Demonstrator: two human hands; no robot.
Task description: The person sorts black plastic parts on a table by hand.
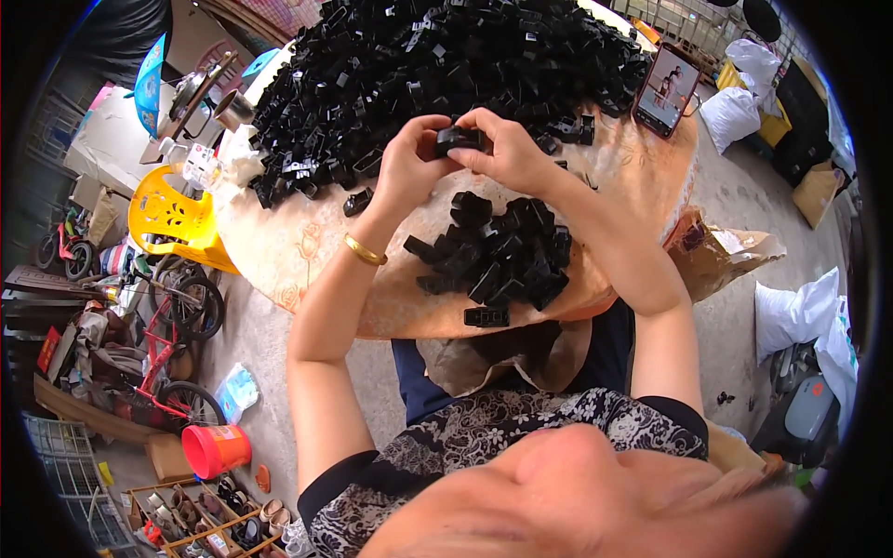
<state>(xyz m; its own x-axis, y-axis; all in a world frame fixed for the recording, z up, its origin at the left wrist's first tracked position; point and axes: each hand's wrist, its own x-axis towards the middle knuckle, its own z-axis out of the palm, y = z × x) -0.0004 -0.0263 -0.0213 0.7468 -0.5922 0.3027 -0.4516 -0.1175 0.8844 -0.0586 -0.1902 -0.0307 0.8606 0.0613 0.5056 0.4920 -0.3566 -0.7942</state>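
Note:
Between the fingertips of both hands is a small black plastic part (458,140), held over the table just in front of the big heap. My left hand (415,160) pinches its left end, and my right hand (503,152) grips the right end. A gold bangle sits on my left wrist. Beyond the hands rises a large heap of similar black plastic parts (446,65). Nearer to me, between my forearms, lies a smaller pile of black parts (507,249), with one single part (486,317) by the table's near edge.
The round table (372,298) wears an orange flowered cloth. A phone (666,90) with a lit screen leans at the right. A brown paper bag (502,358) lies at my lap. Around stand a yellow chair (167,212), a pink bicycle (160,349), a red bucket (216,450) and white sacks (795,314).

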